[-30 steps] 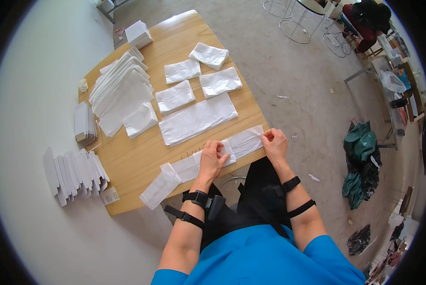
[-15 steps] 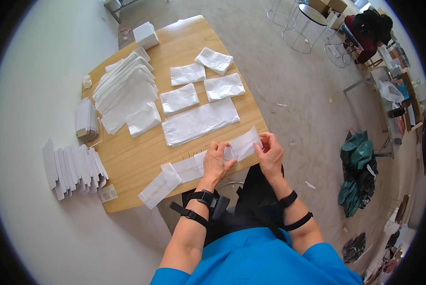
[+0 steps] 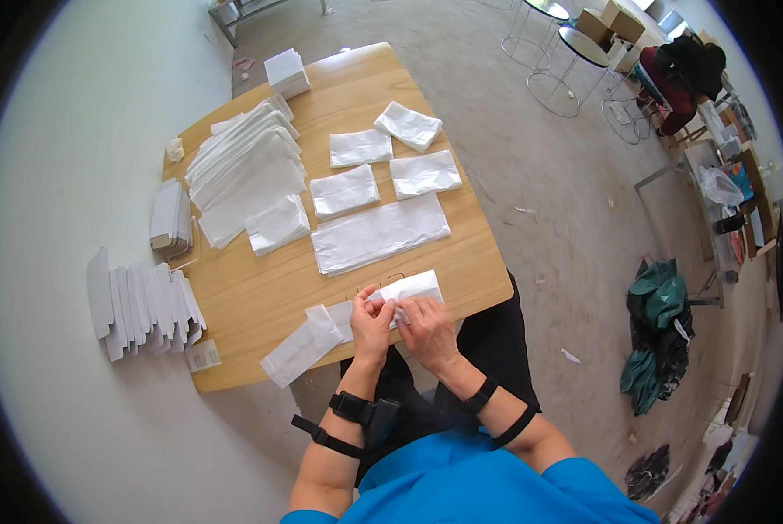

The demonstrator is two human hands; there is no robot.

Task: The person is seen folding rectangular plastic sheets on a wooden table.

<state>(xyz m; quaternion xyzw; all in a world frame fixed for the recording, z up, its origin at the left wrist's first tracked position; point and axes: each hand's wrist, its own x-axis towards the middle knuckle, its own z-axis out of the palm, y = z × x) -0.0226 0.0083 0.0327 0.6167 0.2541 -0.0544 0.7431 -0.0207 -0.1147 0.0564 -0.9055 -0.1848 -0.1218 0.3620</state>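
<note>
A long strip of thin white sheet [image 3: 420, 284] lies along the table's near edge, its right part doubled over toward the left. My left hand [image 3: 372, 325] pinches the folded end with thumb and fingertips. Close beside it, my right hand [image 3: 430, 334] has its fingers bent together on the same folded part. The strip's left part [image 3: 302, 351] lies at a slant and hangs past the table edge. Thin dark marks [image 3: 367, 289] show on the wood just beyond my hands. A wide folded white sheet [image 3: 381, 233] lies farther off.
Several small folded white bundles [image 3: 344, 191] sit beyond the wide one on the wooden table [image 3: 483, 271]. A fanned pile of white sheets [image 3: 247, 170] and white card stacks [image 3: 147, 301] are at left. A person [image 3: 684, 74] bends over a bench, far right; bags [image 3: 655, 332] lie on the floor.
My right hand has moved left, bringing the strip's right end over onto itself, and now meets my left hand. The table sits slightly lower and farther right in view.
</note>
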